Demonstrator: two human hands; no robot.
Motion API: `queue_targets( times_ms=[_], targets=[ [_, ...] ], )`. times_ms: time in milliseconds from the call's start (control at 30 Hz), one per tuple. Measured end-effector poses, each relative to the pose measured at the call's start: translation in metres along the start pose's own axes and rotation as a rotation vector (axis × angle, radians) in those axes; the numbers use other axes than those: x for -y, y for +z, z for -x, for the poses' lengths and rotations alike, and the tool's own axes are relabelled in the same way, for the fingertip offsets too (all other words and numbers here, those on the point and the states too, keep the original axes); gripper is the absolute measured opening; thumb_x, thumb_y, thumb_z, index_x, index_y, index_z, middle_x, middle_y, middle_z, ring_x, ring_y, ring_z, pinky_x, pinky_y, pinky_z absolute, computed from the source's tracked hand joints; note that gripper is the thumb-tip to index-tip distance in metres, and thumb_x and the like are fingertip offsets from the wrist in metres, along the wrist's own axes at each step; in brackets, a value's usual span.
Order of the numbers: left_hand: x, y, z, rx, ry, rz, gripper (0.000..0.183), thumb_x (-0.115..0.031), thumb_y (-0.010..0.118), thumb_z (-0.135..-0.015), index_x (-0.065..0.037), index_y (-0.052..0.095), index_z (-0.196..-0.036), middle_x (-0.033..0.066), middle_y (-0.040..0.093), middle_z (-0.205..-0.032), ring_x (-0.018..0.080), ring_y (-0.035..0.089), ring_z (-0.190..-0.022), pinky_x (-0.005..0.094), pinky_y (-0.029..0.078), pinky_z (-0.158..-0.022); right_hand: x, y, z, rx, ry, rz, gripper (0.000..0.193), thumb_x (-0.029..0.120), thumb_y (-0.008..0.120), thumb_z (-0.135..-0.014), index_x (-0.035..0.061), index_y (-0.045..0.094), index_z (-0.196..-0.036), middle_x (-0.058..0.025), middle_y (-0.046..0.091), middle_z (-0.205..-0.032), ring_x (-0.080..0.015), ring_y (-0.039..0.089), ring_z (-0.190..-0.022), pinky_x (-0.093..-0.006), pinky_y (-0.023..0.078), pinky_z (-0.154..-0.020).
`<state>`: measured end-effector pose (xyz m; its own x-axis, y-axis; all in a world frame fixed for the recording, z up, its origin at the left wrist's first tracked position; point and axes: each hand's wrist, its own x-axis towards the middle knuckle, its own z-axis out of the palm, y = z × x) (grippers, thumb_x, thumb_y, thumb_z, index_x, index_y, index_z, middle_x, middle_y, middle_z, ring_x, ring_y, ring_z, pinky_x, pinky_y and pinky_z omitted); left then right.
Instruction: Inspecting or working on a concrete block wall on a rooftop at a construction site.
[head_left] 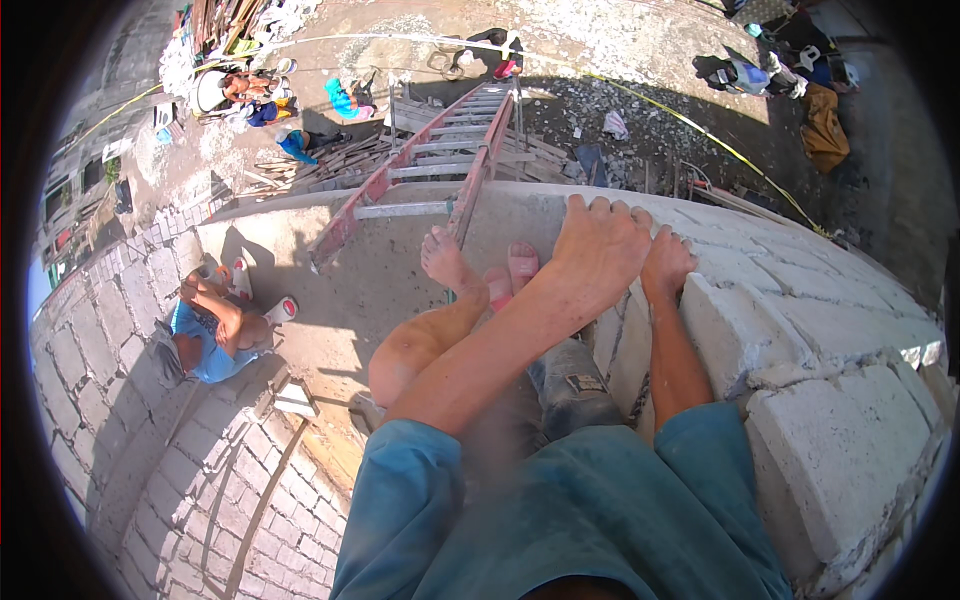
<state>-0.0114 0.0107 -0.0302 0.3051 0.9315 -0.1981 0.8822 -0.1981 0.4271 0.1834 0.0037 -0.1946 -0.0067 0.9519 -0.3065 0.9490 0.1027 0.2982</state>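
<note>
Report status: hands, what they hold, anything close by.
Left hand flat on the block wall, fingers over the top edge. Right hand grips the same edge. Red ladder leans just beyond; another person crouches below left.

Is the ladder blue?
No, the ladder has red rails and grey rungs, leaning against the slab edge beyond the hands.

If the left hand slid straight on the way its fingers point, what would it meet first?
The left hand lies flat on the grey block wall, fingers pointing up-frame over its top edge. Past that edge there is open air; the next thing in line looks like the red ladder, though depth is unclear.
</note>
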Motion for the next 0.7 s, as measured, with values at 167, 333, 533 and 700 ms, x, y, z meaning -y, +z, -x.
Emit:
queue_targets(
  times_ms=[167, 333, 533, 700],
  targets=[
    [0.000, -0.002, 0.001, 0.009, -0.004, -0.005, 0.025, -0.011, 0.063, -0.074, -0.003, 0.060, -0.098, 0.0072, 0.063, -0.081, 0.0246, 0.063, -0.081, 0.0396, 0.046, -0.067, 0.001, 0.003, 0.001, -0.009, -0.007, 0.007, 0.021, 0.031, 0.066, -0.080, 0.0143, 0.065, -0.091, -0.0025, 0.069, -0.085, -0.0228, 0.064, -0.090, -0.0442, 0.047, -0.073],
    [-0.001, 0.000, 0.000, -0.027, 0.001, 0.010, 0.023, -0.012, 0.061, -0.076, -0.003, 0.061, -0.097, 0.0072, 0.063, -0.081, 0.0244, 0.063, -0.080, 0.0395, 0.046, -0.067, -0.001, 0.007, 0.000, -0.012, -0.003, 0.016, 0.019, 0.031, 0.065, -0.080, 0.0147, 0.065, -0.091, -0.0020, 0.069, -0.084, -0.0228, 0.064, -0.090, -0.0448, 0.047, -0.073],
    [0.000, -0.001, 0.004, 0.001, -0.032, 0.012, 0.026, -0.013, 0.061, -0.076, -0.003, 0.062, -0.100, 0.0076, 0.064, -0.083, 0.0248, 0.063, -0.085, 0.0407, 0.045, -0.070, 0.006, -0.007, -0.001, 0.059, -0.027, 0.030, 0.010, 0.020, 0.056, -0.087, 0.0166, 0.063, -0.093, -0.0023, 0.069, -0.089, -0.0225, 0.064, -0.094, -0.0433, 0.049, -0.076],
    [-0.006, 0.001, 0.002, -0.021, -0.051, 0.047, 0.027, -0.013, 0.060, -0.077, -0.003, 0.062, -0.103, 0.0085, 0.065, -0.087, 0.0246, 0.063, -0.088, 0.0411, 0.045, -0.073, 0.000, -0.005, -0.001, 0.103, -0.005, 0.011, 0.021, 0.030, 0.052, -0.089, 0.0154, 0.062, -0.099, -0.0038, 0.068, -0.090, -0.0244, 0.065, -0.094, -0.0444, 0.050, -0.076]
  ],
)
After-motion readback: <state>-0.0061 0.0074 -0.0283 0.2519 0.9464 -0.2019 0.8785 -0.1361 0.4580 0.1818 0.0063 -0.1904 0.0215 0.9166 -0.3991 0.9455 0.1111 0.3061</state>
